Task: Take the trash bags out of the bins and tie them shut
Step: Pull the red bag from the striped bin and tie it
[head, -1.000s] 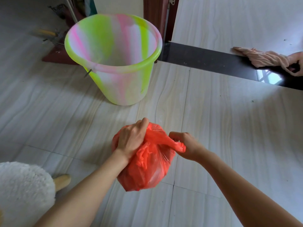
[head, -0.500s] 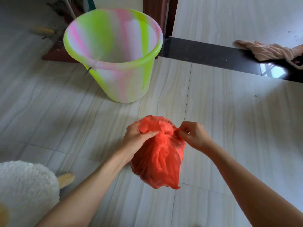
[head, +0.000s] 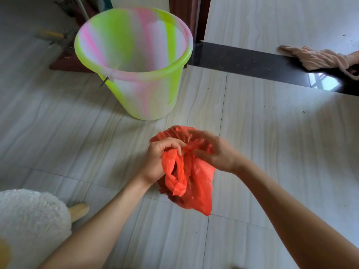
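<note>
Lower left of frame: fluffy white cushion [head: 29,220] w/ a wooden peg-like leg [head: 78,210] sticking out, cut off by the edge. Upper left-centre: round plastic bin streaked lime green, pink & white [head: 136,74] standing on the pale tiled floor [head: 58,142], nothing visible inside it.

Centre: thin orange-red plastic trash bag [head: 196,181], out of the bin, held up just below it in the frame. My left hand [head: 159,160] is clenched round a twisted loop of the bag's neck. My right hand [head: 215,152] sits against the top of the bag w/ fingers mostly spread; it's motion-blurred, so I cannot tell if thumb & finger pinch any plastic.

Step in hand, as I judge it: tying the knot. To do it well I'd keep the left grip tight on the loop, pass the other tail through w/ the right, then pull both ends apart evenly so thin film cinches w/o tearing.

Right: dark glossy threshold strip [head: 252,63], pinkish bundled cloth [head: 318,59] upper right, cut off.

Hidden: bag contents, any knot under the fingers, bin bottom. Blurry clutter upper left unreadable.
</note>
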`<control>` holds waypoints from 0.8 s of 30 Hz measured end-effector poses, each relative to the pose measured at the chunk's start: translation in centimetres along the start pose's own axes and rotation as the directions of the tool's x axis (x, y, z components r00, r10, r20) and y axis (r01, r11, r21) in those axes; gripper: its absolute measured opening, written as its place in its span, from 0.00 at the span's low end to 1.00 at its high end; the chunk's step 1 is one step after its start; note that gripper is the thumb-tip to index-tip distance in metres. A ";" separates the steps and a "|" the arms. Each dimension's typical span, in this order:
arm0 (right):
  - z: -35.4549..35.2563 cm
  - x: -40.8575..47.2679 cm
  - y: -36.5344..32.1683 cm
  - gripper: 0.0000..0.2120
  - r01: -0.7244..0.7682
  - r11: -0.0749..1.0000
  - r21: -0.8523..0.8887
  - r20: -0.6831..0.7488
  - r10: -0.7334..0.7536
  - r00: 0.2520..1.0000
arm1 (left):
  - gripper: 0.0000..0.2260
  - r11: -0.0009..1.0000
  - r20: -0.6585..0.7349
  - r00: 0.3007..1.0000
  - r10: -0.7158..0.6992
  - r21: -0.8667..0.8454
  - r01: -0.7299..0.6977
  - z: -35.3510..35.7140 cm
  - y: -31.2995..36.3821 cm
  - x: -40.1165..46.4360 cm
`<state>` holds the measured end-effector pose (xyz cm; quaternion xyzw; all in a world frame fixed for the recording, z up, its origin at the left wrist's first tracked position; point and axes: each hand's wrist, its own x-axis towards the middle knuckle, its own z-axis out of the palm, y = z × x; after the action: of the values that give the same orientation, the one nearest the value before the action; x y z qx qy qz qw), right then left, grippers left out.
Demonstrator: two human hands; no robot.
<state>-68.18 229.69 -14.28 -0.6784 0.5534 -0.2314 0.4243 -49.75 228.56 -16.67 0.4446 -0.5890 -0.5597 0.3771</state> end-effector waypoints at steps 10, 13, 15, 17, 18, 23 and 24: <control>1.1 -0.3 1.0 0.11 -0.148 0.986 -0.074 -0.099 0.141 0.985 | 0.03 0.989 -0.137 0.980 -0.141 -0.063 0.133 1.5 0.1 -0.2; 0.9 -0.2 0.5 0.19 -0.076 0.973 -0.218 -0.106 0.054 0.993 | 0.15 0.984 -0.299 0.938 -0.172 -0.002 0.180 1.3 0.4 0.2; 0.7 0.0 0.5 0.19 -0.025 0.960 -0.280 -0.110 -0.006 0.994 | 0.18 0.960 -0.373 0.925 -0.077 0.222 0.169 1.3 0.3 0.1; 0.5 -0.1 0.8 0.16 0.004 0.962 -0.274 -0.138 -0.044 0.989 | 0.16 0.898 -0.402 0.916 0.009 0.406 0.170 1.6 0.3 -0.3; 0.5 -0.2 1.1 0.15 0.005 0.968 -0.252 -0.164 -0.048 0.985 | 0.15 0.884 -0.415 0.910 0.013 0.430 0.184 1.7 0.4 -0.4; 0.1 -1.8 3.7 0.18 -0.098 0.981 -0.166 -0.257 0.053 0.965 | 0.13 0.848 -0.456 0.884 -0.099 0.426 0.315 1.0 -1.0 -0.4; 0.1 -2.1 4.0 0.19 -0.122 0.981 -0.154 -0.268 0.078 0.960 | 0.13 0.852 -0.456 0.885 -0.100 0.421 0.313 0.9 -1.3 -0.5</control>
<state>-70.90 231.57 -17.34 -0.6467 0.6555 -0.2490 0.3002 -50.32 229.35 -18.03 0.6954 -0.5626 -0.3248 0.3073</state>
